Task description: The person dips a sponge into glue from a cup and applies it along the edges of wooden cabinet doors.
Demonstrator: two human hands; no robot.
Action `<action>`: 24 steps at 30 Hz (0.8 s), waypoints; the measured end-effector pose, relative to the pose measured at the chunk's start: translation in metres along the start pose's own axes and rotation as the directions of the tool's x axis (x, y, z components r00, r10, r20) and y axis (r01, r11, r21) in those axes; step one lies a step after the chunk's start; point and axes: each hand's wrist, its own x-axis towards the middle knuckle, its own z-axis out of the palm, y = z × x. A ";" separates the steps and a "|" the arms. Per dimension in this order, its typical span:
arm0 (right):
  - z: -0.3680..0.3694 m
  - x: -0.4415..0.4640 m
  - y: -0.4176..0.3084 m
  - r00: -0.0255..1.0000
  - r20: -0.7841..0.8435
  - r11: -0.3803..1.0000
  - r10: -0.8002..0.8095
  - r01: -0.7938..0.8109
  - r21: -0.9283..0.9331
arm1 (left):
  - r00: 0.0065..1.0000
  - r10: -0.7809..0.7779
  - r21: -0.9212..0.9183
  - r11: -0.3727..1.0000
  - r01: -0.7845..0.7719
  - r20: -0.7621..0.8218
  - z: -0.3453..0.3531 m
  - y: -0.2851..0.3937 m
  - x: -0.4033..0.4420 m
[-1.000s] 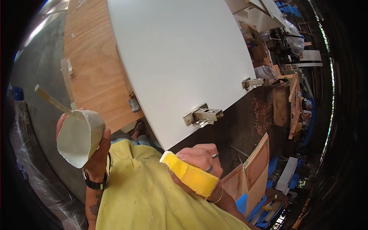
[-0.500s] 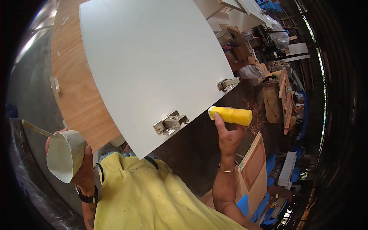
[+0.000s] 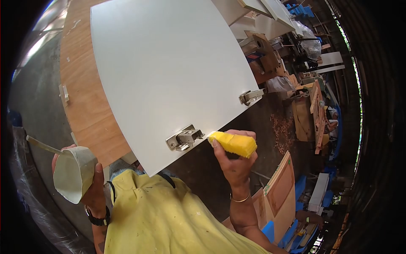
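A yellow sponge (image 3: 235,144) is gripped in my right hand (image 3: 237,167), its whitened end at the edge of a white cabinet door (image 3: 165,72), close to the nearer metal hinge (image 3: 185,137). Whether the sponge touches the door I cannot tell. Farther along the same edge sits a second metal hinge (image 3: 251,97). On the left side, my left hand (image 3: 94,190) is wrapped round a pale cup (image 3: 75,175) with a wooden stick (image 3: 42,144) leaning out of it. The cup is tilted, its mouth facing me, and its inside looks whitish.
Under the door lies a plywood board (image 3: 84,84). A framed wooden panel (image 3: 281,186) stands at the lower right. Wood shavings (image 3: 282,133) are scattered on the floor. Cardboard boxes (image 3: 260,48) and timber pieces stand beyond, with plastic wrap (image 3: 46,211) at the lower left.
My right hand has moved left and a little down with the sponge, toward the nearer hinge. The left hand still holds the cup, nearly in place. The view has shifted slightly.
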 end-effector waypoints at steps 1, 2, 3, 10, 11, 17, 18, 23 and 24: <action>-0.001 0.002 0.004 1.000 -0.013 1.000 0.020 -0.020 0.005 | 1.000 0.007 -0.002 1.000 -0.007 0.006 0.000 0.000 0.000; -0.002 0.004 0.009 0.999 -0.026 0.999 0.038 -0.038 0.010 | 1.000 -0.004 0.011 1.000 0.004 -0.009 0.001 0.002 0.002; -0.003 0.005 0.017 0.997 -0.042 0.997 0.072 -0.072 -0.004 | 1.000 -0.017 0.025 1.000 0.017 -0.023 0.003 0.005 0.003; -0.019 0.017 0.068 0.962 -0.167 0.967 0.216 -0.235 -0.100 | 0.999 -0.021 0.073 0.997 0.024 -0.041 0.004 0.009 0.002; -0.018 0.018 0.067 0.962 -0.164 0.968 0.218 -0.235 -0.092 | 1.000 -0.010 0.063 0.998 0.012 -0.022 0.004 0.008 0.001; -0.011 0.014 0.064 0.956 -0.166 0.964 0.243 -0.257 -0.069 | 1.000 0.027 0.018 0.999 -0.027 -0.003 0.006 0.008 0.000; -0.010 0.013 0.064 0.955 -0.169 0.964 0.245 -0.258 -0.062 | 1.000 0.029 0.013 0.999 -0.029 -0.007 0.007 0.007 -0.001; -0.003 0.000 0.051 0.945 -0.083 0.949 0.316 -0.314 0.035 | 0.999 -0.029 0.005 1.000 0.029 -0.023 0.008 0.007 -0.002; -0.001 -0.004 0.041 0.965 -0.054 0.963 0.258 -0.251 0.101 | 0.998 -0.043 0.009 0.999 0.044 -0.042 0.010 0.011 -0.001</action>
